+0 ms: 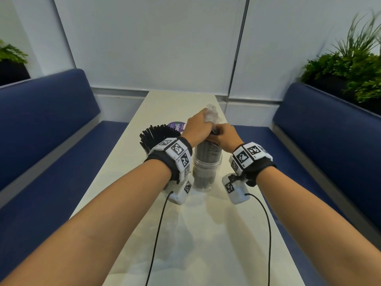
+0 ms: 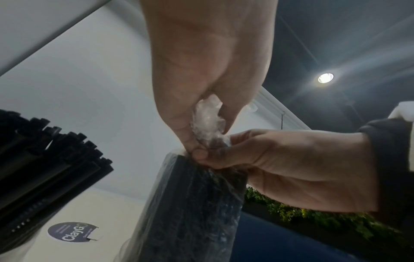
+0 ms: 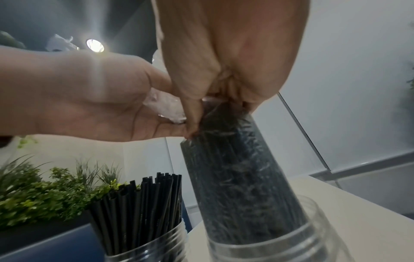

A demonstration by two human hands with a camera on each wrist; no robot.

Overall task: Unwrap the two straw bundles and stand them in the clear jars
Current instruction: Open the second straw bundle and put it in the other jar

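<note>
The second bundle of black straws, still in its clear plastic wrap, stands in the right-hand clear jar on the white table. My left hand grips the bunched wrap above the straw tips; my right hand pinches the film at the bundle's top edge. I think the clean way is to hold the straws down with my right hand and draw the wrap straight up, slowly, so none lift out. The other jar, just to the left, already holds loose straws.
</note>
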